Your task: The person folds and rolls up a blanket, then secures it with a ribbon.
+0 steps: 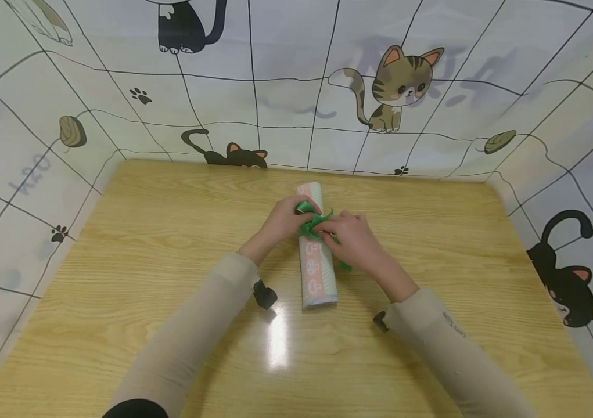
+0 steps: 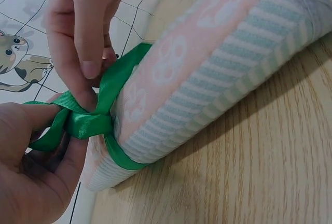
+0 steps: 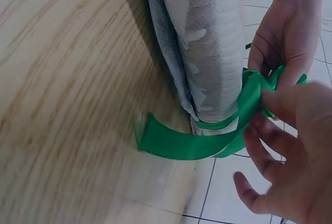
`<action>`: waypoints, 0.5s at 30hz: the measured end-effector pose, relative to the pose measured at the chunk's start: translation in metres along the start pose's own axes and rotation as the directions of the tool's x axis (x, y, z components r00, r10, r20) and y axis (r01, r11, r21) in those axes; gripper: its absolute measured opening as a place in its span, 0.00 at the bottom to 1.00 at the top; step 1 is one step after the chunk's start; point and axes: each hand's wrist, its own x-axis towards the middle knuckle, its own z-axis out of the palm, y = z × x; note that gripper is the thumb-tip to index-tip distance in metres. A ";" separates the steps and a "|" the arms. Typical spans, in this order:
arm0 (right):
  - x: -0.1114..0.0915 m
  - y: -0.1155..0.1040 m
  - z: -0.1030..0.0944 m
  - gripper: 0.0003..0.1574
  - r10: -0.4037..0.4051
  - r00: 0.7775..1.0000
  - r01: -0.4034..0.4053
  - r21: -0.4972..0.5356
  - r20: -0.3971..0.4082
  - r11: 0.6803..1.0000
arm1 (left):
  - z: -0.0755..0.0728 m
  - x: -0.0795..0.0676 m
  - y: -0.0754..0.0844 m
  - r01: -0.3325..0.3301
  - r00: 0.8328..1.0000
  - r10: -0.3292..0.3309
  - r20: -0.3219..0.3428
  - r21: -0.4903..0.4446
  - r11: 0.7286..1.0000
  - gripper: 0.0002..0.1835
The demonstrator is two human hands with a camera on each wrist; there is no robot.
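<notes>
A rolled towel (image 1: 319, 273), pink with white motifs along one band and pale green stripes beside it, lies lengthwise on the table. A green ribbon (image 2: 85, 123) circles it and is gathered into a loop and knot on top. My left hand (image 1: 287, 219) pinches the ribbon's loop between thumb and fingers. From the other side, my right hand (image 1: 352, 239) grips the ribbon close to the knot, its fingertips partly hidden by the folds. In the right wrist view, a loose ribbon tail (image 3: 181, 145) curves out beside the towel over the wood.
The wooden table (image 1: 181, 232) meets a cat-printed cloth (image 1: 291, 104) at its back edge, and the same cloth covers both sides. A small black device (image 1: 265, 295) sits at the left wrist, another (image 1: 380, 321) at the right wrist.
</notes>
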 end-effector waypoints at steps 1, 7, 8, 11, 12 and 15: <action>0.001 0.001 0.000 0.09 0.016 1.000 -0.016 0.015 -0.009 1.000 | 0.000 0.000 0.000 -0.001 1.000 0.001 0.000 -0.002 1.000 0.07; 0.011 0.002 0.000 0.19 0.164 0.984 -0.155 0.129 -0.063 0.979 | -0.001 0.001 0.000 -0.012 1.000 0.012 0.004 -0.007 1.000 0.07; 0.013 0.002 -0.001 0.22 0.174 0.983 -0.164 0.153 -0.053 0.975 | -0.001 0.001 0.000 -0.013 1.000 0.013 0.006 -0.007 1.000 0.07; 0.017 0.004 -0.003 0.33 0.157 0.988 -0.154 0.277 0.012 0.948 | -0.002 0.001 0.001 -0.019 1.000 0.019 0.010 0.005 1.000 0.06; 0.019 0.005 -0.004 0.34 0.142 0.989 -0.147 0.330 0.040 0.933 | -0.002 0.001 0.001 -0.020 1.000 0.020 0.010 0.010 1.000 0.06; 0.020 0.009 -0.005 0.35 0.129 0.985 -0.167 0.479 0.113 0.862 | -0.002 0.001 0.001 -0.021 1.000 0.020 0.012 0.016 1.000 0.06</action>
